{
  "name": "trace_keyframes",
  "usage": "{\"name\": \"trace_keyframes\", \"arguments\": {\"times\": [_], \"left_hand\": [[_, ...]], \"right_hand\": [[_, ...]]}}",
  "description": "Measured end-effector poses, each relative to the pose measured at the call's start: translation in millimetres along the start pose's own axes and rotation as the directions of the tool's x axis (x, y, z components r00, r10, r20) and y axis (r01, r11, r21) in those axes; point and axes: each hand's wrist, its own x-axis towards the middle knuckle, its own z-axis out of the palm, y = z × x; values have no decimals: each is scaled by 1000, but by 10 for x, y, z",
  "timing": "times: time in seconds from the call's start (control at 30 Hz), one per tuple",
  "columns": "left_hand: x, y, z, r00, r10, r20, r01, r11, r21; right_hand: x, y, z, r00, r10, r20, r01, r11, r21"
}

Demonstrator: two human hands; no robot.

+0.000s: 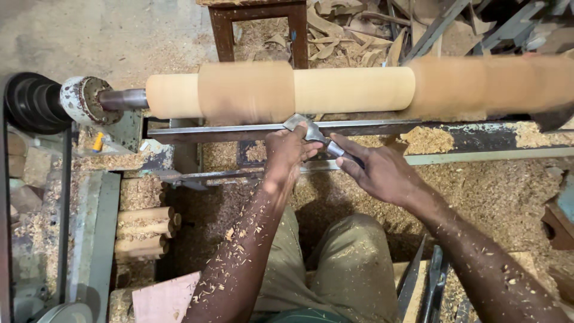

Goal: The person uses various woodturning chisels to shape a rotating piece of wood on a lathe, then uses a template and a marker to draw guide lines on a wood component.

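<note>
Overhead, the biggest thing in view is the wooden cylinder [353,90] stretched across the lathe, pale and smooth in two stretches, darker and blurred in the rest. Its left end sits on a metal spindle [122,99] beside a worn, paint-chipped headstock [84,100] and a black pulley [33,103]. Just below the wood runs the long steel tool rest [239,128], with sawdust heaped on the rail to the right.

Sawdust and shavings cover the floor [490,197] under the machine and around the person's knees, and lie thickly past the lathe, where a dark red wooden stool frame [257,24] stands on bare concrete. Curled bark scraps litter the upper right.

At lower left, a stack of short turned wooden pegs [146,230] lies on its side between the metal frame members, half buried in dust; whether it sits in a tray I cannot tell.

Smaller still, the chisel [311,130] lies across the rest, its flat blade touching the underside of the wood near the middle. The left hand [287,152] presses down on the blade, fingers curled over it at the rest. The right hand [379,170] wraps the handle, fingers closed around it, forefinger extended along the shaft. Both forearms are flecked with wood chips.
</note>
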Motion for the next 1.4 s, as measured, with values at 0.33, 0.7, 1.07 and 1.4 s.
{"name": "trace_keyframes", "arguments": {"times": [0.33,0.7,1.07,1.4], "left_hand": [[-119,-253,-388,987,145,74,-141,988,-61],[-443,812,-1631,993,10,122,-65,885,460],[-395,1253,-1827,947,-318,31,166,572,803],[-277,1201,-1794,951,-309,13,180,587,790]], "right_hand": [[-344,-448,786,884,-133,449,-378,364,851],[380,-1927,1864,846,-453,282,-323,-14,946],[764,-2530,2040,939,-156,308,-338,-242,909],[773,-2507,1952,923,-130,363,-384,-225,896]]}}
